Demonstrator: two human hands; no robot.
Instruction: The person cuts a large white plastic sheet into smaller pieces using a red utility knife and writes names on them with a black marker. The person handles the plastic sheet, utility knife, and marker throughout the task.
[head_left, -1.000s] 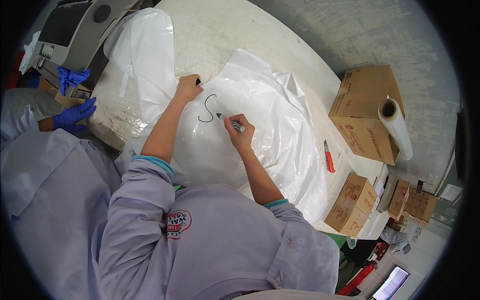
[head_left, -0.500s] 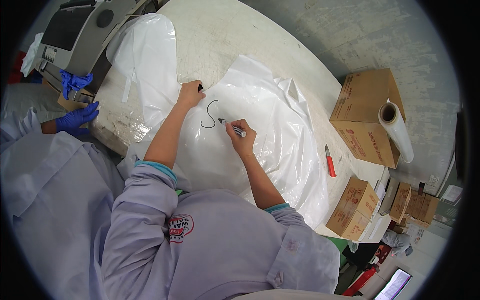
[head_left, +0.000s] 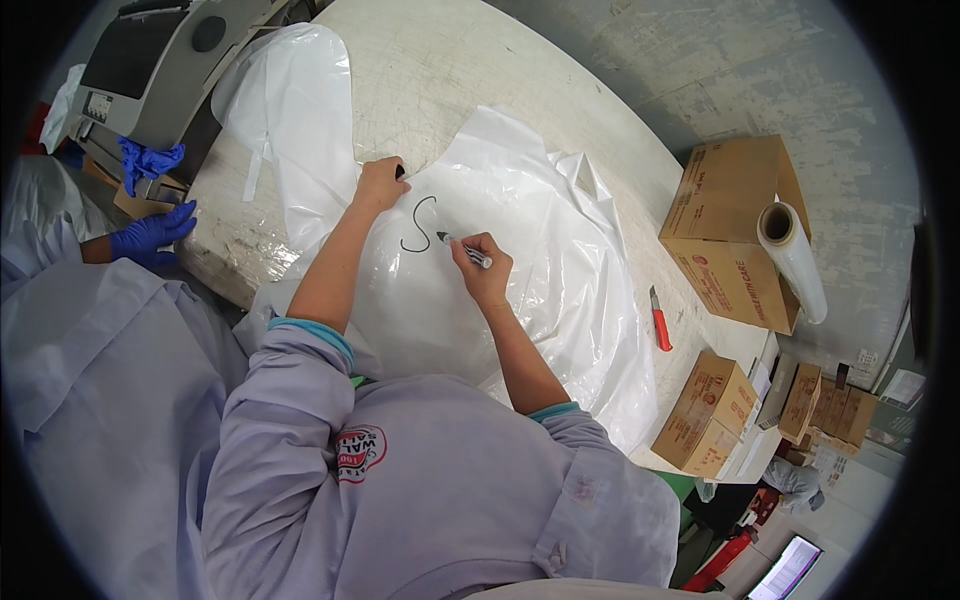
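Note:
My right hand (head_left: 484,268) grips a marker (head_left: 474,254) with a black tip and pale barrel. Its tip is close above a white plastic sheet (head_left: 520,220), beside a curved black line (head_left: 423,223) drawn there; whether it touches cannot be told. My left hand (head_left: 381,186) is closed around a small black piece, probably the marker's cap (head_left: 400,171), and rests at the sheet's upper left edge. The sheet lies wrinkled and shiny over the table before me, with another white part (head_left: 305,90) spreading to the far left.
A red-handled cutter (head_left: 660,325) lies right of the sheet. Cardboard boxes (head_left: 708,410) and a plastic film roll (head_left: 790,255) stand at the right. A grey machine (head_left: 165,75) is at the far left. A co-worker's blue-gloved hand (head_left: 152,238) is by the table's left edge.
Hardly anything differs. The view has shifted very slightly; my right hand with the marker stays beside the drawn line, and my left hand keeps its place.

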